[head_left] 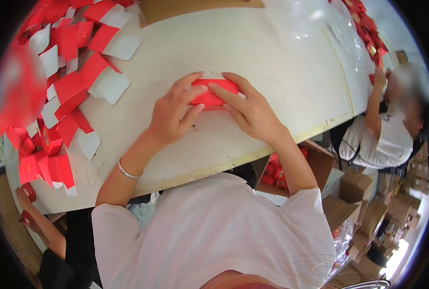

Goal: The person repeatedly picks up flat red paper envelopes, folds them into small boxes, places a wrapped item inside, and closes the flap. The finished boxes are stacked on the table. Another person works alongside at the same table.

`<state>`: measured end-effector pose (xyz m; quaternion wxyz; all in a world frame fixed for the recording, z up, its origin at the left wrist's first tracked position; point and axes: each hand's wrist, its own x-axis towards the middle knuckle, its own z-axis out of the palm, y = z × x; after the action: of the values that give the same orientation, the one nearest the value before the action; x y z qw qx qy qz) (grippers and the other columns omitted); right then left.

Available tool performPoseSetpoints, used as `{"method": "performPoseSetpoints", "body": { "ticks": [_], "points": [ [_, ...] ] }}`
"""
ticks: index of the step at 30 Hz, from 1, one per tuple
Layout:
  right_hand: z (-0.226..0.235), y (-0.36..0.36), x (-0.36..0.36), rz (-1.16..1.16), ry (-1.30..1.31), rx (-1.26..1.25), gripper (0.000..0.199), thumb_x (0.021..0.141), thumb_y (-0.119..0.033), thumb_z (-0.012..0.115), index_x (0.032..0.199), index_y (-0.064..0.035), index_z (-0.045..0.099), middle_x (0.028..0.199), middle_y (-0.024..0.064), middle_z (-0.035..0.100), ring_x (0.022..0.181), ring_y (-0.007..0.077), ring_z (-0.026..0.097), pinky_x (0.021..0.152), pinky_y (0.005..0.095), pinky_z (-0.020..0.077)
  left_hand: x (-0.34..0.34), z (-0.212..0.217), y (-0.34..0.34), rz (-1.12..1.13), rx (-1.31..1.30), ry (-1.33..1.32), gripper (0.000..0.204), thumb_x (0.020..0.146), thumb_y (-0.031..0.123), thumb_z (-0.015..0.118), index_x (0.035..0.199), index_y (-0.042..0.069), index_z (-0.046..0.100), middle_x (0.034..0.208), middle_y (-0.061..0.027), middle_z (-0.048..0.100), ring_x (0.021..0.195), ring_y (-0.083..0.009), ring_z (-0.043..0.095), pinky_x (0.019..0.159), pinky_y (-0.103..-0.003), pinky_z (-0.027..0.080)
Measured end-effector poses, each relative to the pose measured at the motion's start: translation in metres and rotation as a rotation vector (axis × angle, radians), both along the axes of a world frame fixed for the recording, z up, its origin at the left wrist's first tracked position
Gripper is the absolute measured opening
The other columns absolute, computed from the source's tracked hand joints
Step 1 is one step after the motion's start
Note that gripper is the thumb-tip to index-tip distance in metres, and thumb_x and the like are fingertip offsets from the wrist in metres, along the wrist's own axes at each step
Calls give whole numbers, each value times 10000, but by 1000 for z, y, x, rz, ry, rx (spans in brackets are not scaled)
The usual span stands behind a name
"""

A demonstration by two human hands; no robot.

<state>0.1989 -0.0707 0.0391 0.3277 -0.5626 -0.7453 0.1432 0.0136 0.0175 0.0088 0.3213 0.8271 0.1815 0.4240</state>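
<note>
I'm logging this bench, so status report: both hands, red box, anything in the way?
Left hand and right hand gripping opposite ends of red box. Nothing seen blocking it. Red-and-white cartons heaped left, apart from both hands.

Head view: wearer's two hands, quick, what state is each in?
Left hand: closed on the left end of a small red paperboard box.
Right hand: closed on the same box's right end.
</note>
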Motion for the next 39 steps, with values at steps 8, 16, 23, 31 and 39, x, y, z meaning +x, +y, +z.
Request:
{"method": "performPoseSetpoints", "body": {
  "ticks": [8,16,23,31,39],
  "points": [
    [-32,-14,3,8,0,34,623,844,-546,485,1271,-93,501,1399,275,233,1261,421,321,981,465,345,-8,-19,-2,-114,233,-4,138,797,125,569,921,142,628,1188,-71,550,793,-214,599,620,-318,507],
    [-27,-4,11,13,336,-66,327,893,-235,522,1108,-1,598,1256,168,417,1122,307,442,923,399,387,-10,-19,-8,-51,224,-99,136,798,195,619,910,137,567,1174,-53,515,778,-224,592,562,-339,494],
    [2,-73,141,-100,372,-536,296,870,-205,539,1036,27,616,1135,118,524,1049,229,493,903,332,393,-46,-4,38,237,173,-162,42,780,110,614,800,115,577,890,-3,586,745,-205,561,599,-332,464],
    [23,-117,165,-397,218,-736,257,864,-173,536,980,39,623,1057,119,565,989,214,522,873,321,404,-74,16,70,435,166,-218,93,745,54,610,825,85,575,893,-39,581,836,-244,535,729,-366,433],
    [28,11,57,-225,285,-500,183,866,-95,521,898,52,624,915,74,623,881,150,556,822,257,413,-101,23,64,573,81,-186,139,727,41,630,853,77,584,903,-48,581,874,-248,526,758,-364,424]
  ]
}}
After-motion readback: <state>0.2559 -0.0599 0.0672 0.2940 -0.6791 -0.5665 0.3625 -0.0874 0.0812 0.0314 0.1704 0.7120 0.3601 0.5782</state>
